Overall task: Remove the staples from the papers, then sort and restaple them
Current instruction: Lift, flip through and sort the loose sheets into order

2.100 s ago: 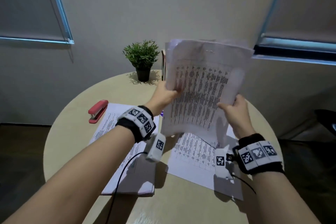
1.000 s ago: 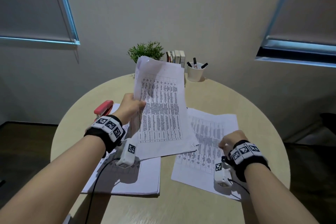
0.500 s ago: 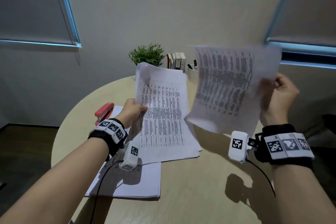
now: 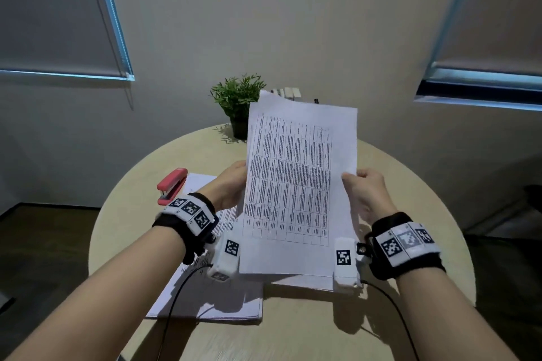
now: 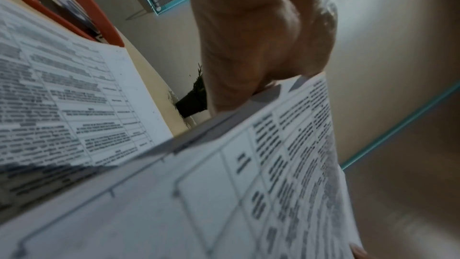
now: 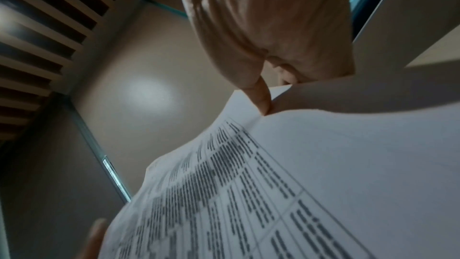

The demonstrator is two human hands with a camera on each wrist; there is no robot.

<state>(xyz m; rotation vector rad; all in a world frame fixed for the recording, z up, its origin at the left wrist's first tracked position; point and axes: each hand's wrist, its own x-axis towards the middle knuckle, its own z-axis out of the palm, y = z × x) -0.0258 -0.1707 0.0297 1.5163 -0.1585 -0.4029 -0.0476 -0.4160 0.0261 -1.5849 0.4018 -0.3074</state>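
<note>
Your left hand (image 4: 231, 184) and right hand (image 4: 366, 193) each grip a side edge of the white printed-table paper sheaf (image 4: 296, 184), upright above the round beige table (image 4: 410, 184), with the red stapler (image 4: 172, 184) at left.

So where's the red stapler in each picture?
Head: red stapler lies left on the table, beside the flat papers.
Left wrist: top left corner, behind the printed page.
Right wrist: not in it.
Shared landmark: the held papers show in all three.
</note>
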